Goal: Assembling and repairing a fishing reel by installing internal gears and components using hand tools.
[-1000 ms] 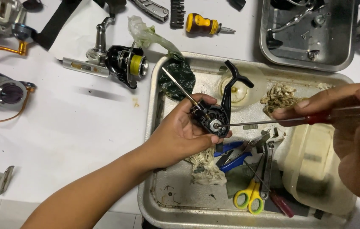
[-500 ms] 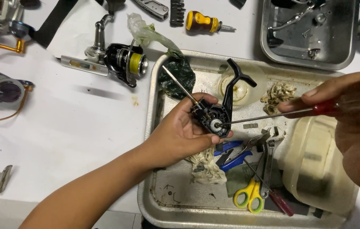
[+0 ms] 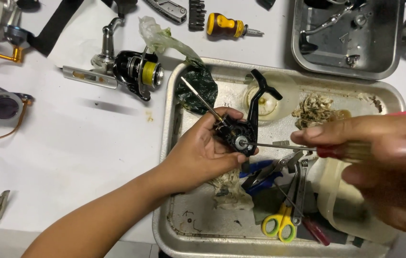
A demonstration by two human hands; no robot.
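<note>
Large dented steel tray [image 3: 174,143] at frame centre, yellow-handled scissors [image 3: 281,222] inside; smaller steel tray [image 3: 303,57] upper right; black spinning reel [image 3: 133,71] upper left.

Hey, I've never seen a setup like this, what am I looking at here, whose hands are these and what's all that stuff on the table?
This is one view from a camera worn on a person's head, looking down at their own bare hands. The left hand grips a small black fishing reel body. The right hand holds a red-handled screwdriver with its tip at the reel. Below them sits a metal tray holding yellow-handled scissors and blue-handled pliers. On the white table lie a complete spinning reel and a stubby yellow screwdriver.
</note>
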